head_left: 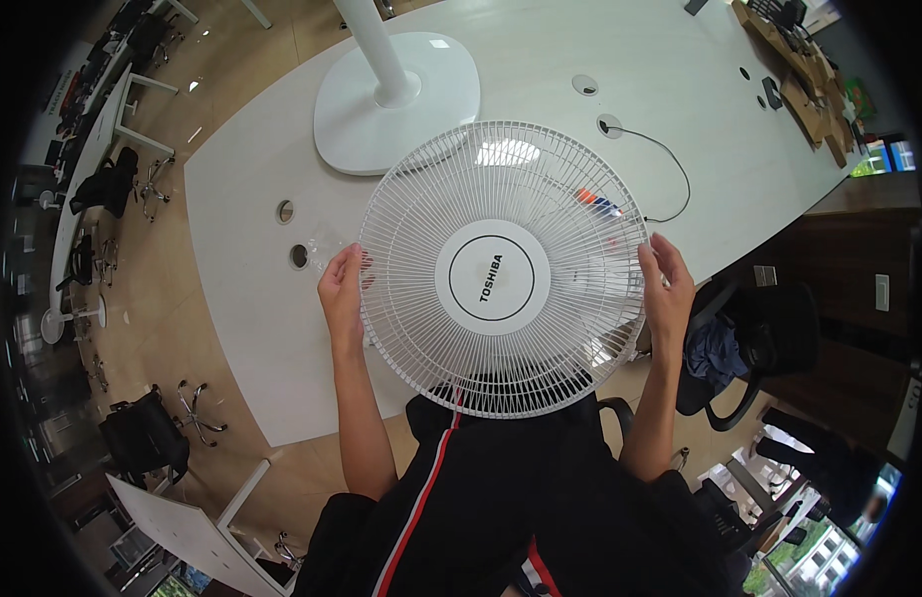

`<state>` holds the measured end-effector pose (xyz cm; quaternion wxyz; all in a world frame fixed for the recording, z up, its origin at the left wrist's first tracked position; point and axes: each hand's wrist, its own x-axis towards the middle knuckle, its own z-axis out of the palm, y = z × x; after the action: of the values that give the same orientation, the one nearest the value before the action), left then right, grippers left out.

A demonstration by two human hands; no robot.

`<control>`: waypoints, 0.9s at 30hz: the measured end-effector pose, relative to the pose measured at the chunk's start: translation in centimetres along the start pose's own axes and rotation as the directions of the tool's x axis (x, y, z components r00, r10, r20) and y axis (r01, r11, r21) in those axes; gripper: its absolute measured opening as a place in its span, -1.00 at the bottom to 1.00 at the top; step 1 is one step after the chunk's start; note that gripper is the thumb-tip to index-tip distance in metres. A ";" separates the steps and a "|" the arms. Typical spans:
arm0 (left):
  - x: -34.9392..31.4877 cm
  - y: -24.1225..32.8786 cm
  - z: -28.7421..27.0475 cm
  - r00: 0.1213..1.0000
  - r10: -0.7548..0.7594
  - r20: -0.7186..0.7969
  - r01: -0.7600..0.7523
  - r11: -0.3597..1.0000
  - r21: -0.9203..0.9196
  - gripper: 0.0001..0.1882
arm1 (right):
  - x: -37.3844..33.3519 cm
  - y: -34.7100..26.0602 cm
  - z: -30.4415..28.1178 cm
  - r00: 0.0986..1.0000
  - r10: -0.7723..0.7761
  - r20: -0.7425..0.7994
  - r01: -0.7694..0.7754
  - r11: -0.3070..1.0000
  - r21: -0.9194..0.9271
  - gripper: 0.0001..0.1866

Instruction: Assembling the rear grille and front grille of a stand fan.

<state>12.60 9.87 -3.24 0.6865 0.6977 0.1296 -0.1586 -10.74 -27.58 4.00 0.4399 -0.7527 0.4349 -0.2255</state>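
A round white wire fan grille (493, 277) with a solid disc at its centre is held up in front of me, over the near edge of the table. My left hand (344, 289) grips its left rim, fingers closed against the wires. At the right rim my right hand (668, 289) holds it with thumb and fingers bent. Beyond the grille's upper left stands a white fan base with a pole (396, 119). Through the wires a small orange and blue item (599, 203) shows; its kind is hidden.
The white table (252, 328) has several round cable holes, and a thin black cable (689, 179) curves from one at the right. Cardboard pieces (801, 104) lie at the far right. A black chair with dark cloth (716, 353) is near my right arm. Office chairs (148, 433) stand left.
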 end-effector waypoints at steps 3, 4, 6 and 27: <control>-0.4 0.6 0.5 0.999 0.024 -0.027 -0.024 1.000 0.008 -0.55 | -1.2 0.6 -0.7 0.990 0.131 0.057 -0.133 0.991 0.021 -0.37; -0.6 1.2 0.6 1.000 0.023 -0.012 -0.023 0.999 0.038 -0.54 | -1.4 0.6 -0.9 0.974 0.197 0.111 -0.207 0.975 0.085 -0.35; -0.7 1.6 0.7 1.000 0.020 0.005 -0.020 0.997 0.068 -0.53 | -1.5 0.0 -0.9 0.972 0.208 0.110 -0.218 0.972 0.084 -0.34; 0.9 2.0 1.7 0.990 -0.098 0.099 0.095 0.995 0.033 -0.53 | 1.3 0.7 0.0 0.994 0.113 0.000 -0.112 0.989 0.093 -0.55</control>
<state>14.12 8.06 -1.74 0.6739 0.6913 0.1262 -0.2282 -10.41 -28.84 3.40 0.4854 -0.7050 0.4669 -0.2222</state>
